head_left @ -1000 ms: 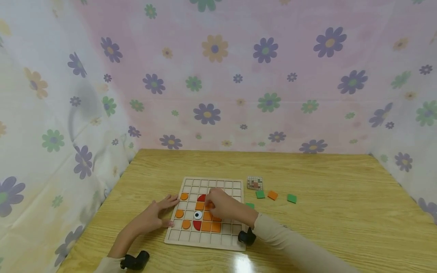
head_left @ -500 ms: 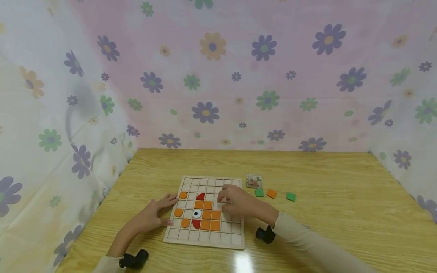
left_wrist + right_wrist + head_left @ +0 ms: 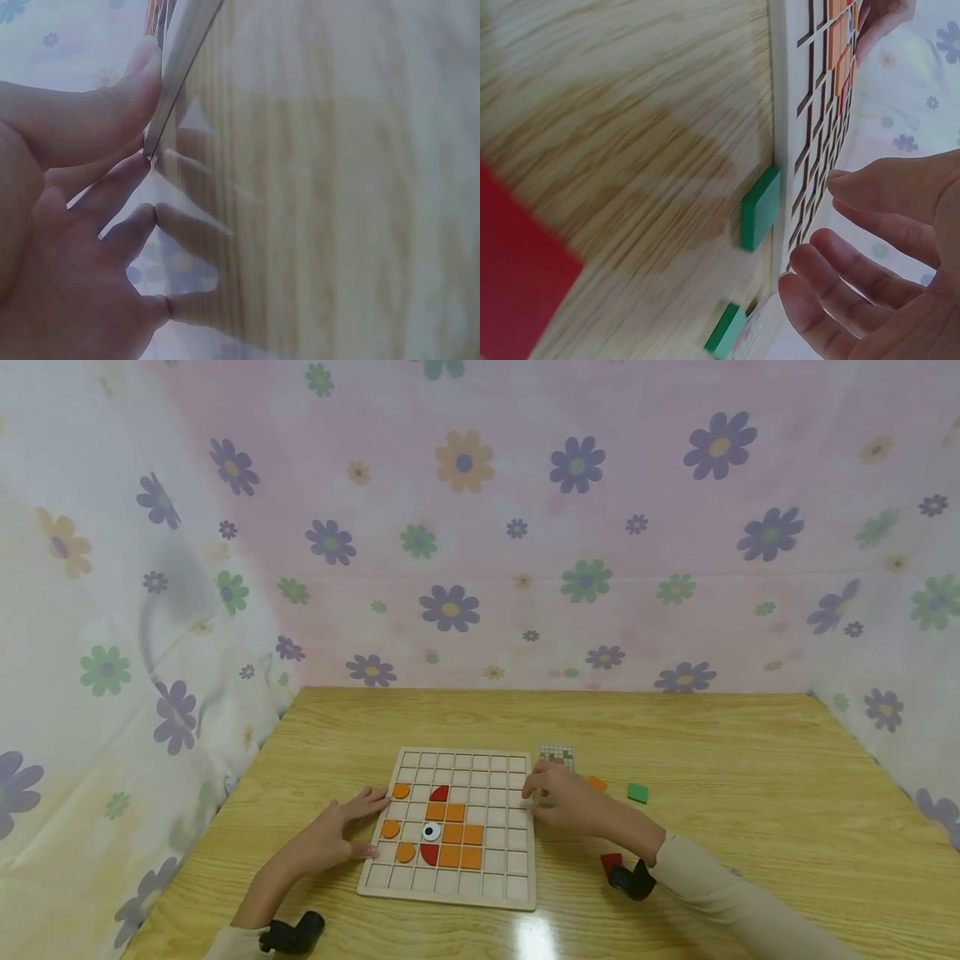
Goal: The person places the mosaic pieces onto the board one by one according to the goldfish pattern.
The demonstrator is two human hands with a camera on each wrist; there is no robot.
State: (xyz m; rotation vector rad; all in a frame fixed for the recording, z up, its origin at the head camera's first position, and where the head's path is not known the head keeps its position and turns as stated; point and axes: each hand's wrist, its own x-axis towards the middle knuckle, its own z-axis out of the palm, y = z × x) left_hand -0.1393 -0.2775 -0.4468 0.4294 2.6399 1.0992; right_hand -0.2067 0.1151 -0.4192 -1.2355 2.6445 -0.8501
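A pale wooden grid board (image 3: 495,777) lies on the table with orange squares (image 3: 452,833), red quarter-round pieces (image 3: 439,793), three orange discs (image 3: 406,852) and a white eye disc (image 3: 431,832) on it. My left hand (image 3: 330,839) touches its left edge with fingers spread and thumb at the side. Just past the right edge hovers my right hand (image 3: 566,797), fingers loosely bent and holding nothing in the right wrist view. Beside the board there, a green square tile (image 3: 761,210) lies near the fingers, with a second green tile (image 3: 726,330) farther along.
A small printed grid card (image 3: 557,752) lies partly behind the right hand. Right of it are an orange tile (image 3: 597,783), partly covered, and another green tile (image 3: 637,792). A red tile (image 3: 611,863) sits by the right wrist camera. Flowered cloth (image 3: 480,527) walls the table.
My right hand has moved right, from over the board to just beyond its right edge, uncovering the orange squares. The red tile has come into view. The left hand stays in place.
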